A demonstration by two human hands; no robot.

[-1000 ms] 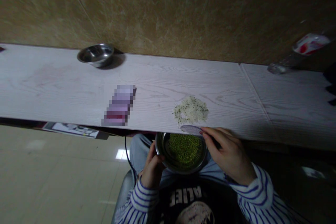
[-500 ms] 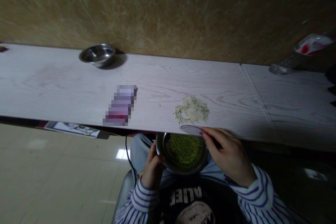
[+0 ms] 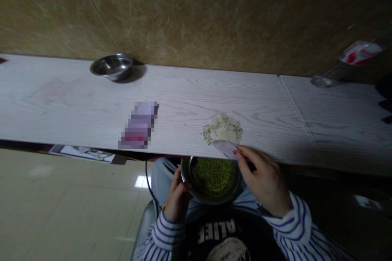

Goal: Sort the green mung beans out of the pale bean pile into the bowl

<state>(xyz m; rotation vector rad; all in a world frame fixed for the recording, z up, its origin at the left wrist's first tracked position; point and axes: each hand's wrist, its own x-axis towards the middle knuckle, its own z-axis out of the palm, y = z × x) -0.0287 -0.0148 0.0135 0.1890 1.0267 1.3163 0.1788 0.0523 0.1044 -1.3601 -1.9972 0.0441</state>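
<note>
My left hand (image 3: 177,197) grips the left rim of a metal bowl (image 3: 193,193), thumb on the inner side. Green mung beans (image 3: 216,175) lie in that bowl, which sits over my lap just below the counter edge. Between the thumb and fingers of my right hand (image 3: 263,177) is a thin, pale, curved scraper (image 3: 226,149). Its far end reaches the near side of a pile of white rice (image 3: 225,129) with green beans scattered through it. The pile lies on the counter close to the front edge.
A second metal bowl (image 3: 112,66) stands near the wall at the left of the white wood-grain counter (image 3: 177,89). A pixelated flat object (image 3: 139,124) lies left of the pile. A clear plastic bottle (image 3: 346,63) leans at the far right.
The scraper in my right hand has turned, its far end now closer to the pile's near edge. My left hand still holds the bowl. The whole view has shifted slightly.
</note>
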